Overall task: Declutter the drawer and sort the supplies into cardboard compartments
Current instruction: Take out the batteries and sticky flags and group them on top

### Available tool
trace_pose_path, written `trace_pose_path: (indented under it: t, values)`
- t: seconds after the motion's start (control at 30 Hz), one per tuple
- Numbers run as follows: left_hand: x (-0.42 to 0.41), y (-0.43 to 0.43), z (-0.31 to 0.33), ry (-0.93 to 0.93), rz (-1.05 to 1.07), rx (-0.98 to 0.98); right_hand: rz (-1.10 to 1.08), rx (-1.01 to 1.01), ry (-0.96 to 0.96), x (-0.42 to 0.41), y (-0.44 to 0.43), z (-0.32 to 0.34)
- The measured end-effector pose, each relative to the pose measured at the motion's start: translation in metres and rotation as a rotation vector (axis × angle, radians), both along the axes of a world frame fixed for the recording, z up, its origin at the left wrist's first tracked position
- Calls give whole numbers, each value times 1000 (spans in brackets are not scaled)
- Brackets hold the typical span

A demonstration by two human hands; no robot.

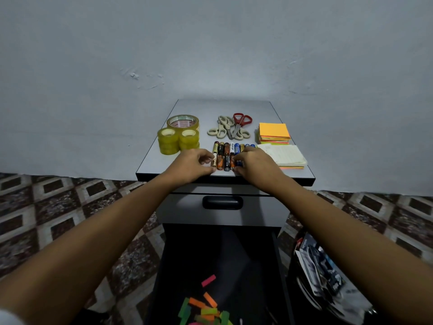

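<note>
Head view, centre of the frame: left hand (192,163) and right hand (254,161), fingers curled, pinch the two ends of the near row of batteries (226,156) on the grey cabinet top (302,173). Behind them lie tape rolls (178,137), scissors (230,126) and sticky-note pads (274,133). At lower centre, the open drawer (187,254) holds loose coloured paper strips (206,306).
</note>
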State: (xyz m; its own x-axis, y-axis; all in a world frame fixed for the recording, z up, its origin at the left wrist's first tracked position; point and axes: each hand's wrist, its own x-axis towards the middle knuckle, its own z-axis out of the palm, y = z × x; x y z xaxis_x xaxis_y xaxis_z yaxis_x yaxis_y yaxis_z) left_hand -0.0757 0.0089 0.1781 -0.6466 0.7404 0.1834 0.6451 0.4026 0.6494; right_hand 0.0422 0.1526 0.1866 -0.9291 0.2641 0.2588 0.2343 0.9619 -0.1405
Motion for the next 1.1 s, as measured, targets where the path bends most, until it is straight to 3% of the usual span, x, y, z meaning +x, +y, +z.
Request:
trace_pose_path:
  t: [0.7, 0.9, 1.1]
  values:
    - [6, -6, 4, 43, 11, -19, 2, -33, 36, 11, -6, 1]
    - [25, -18, 4, 122, 4, 55, 24, -75, 96, 21, -12, 2]
    - [61, -49, -31, 181, -135, 63, 77, -202, 83, 56, -31, -17]
